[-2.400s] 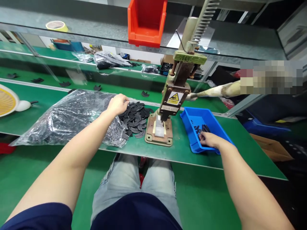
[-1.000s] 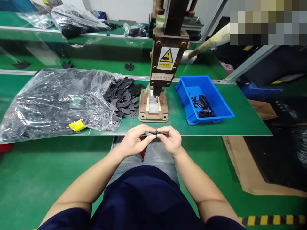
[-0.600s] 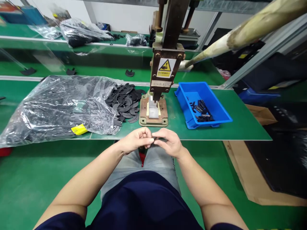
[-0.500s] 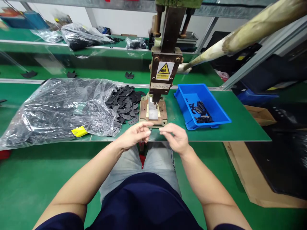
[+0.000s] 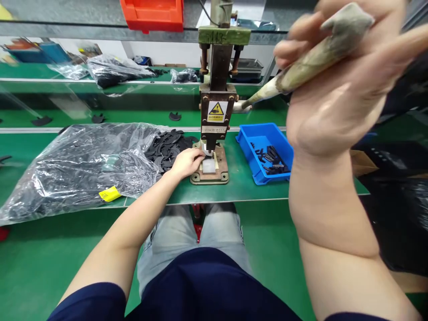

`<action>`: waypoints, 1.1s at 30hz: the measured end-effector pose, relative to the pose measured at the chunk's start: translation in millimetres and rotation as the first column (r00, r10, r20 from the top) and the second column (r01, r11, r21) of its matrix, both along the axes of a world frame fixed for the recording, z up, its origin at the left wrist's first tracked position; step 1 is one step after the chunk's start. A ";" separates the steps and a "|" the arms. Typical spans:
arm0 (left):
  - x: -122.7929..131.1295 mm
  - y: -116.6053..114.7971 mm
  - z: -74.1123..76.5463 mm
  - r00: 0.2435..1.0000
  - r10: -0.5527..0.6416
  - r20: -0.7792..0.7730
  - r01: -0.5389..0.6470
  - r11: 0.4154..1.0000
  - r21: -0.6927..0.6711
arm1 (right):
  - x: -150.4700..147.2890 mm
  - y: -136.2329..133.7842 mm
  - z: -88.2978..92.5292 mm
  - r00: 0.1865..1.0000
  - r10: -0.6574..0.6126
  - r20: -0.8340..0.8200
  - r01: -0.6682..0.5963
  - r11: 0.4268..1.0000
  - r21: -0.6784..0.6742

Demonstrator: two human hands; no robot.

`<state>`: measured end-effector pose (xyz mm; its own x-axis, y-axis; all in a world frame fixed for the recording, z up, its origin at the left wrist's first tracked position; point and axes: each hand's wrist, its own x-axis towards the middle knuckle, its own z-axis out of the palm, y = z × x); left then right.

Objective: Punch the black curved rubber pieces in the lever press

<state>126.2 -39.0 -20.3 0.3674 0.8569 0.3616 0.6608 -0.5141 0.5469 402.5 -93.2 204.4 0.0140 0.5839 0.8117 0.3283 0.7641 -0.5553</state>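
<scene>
A hand-operated press point(image 5: 217, 96) with a warning label stands in front of me, its ram low over the base point(image 5: 220, 166). On the base sits a pale metal fixture block point(image 5: 209, 166). My left hand point(image 5: 187, 163) reaches in from the left, fingertips pinched at a small black part point(image 5: 207, 156) under the ram; its shape is mostly hidden. Raised at the upper right is my right hand point(image 5: 334, 98), slightly blurred, palm facing me. Across that palm lies the press's worn, pale lever point(image 5: 301, 69), with the fingers curling at its far side.
Left of the press, black curved pieces point(image 5: 163, 149) spill from a large clear plastic bag point(image 5: 83, 169). A blue bin point(image 5: 259, 167) with small black parts stands to the right. Behind is a green strip with spaced black pieces point(image 5: 174, 116). An orange bin point(image 5: 152, 15) is overhead.
My left hand has moved forward from the table's front edge to the press base. My right hand has gone from near the left one up to the lever. The view has tilted upward.
</scene>
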 end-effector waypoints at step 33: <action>-77.1 -69.1 14.2 0.812 0.128 -0.569 -0.131 0.991 0.036 | -26.5 -41.4 -139.5 1.000 0.002 -0.025 0.007 0.941 0.339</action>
<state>49.1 -108.0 -6.1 0.3919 0.9123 0.1184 0.9148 -0.4001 0.0550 376.0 -134.6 64.9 0.0377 0.2739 0.9610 0.3196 0.9079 -0.2713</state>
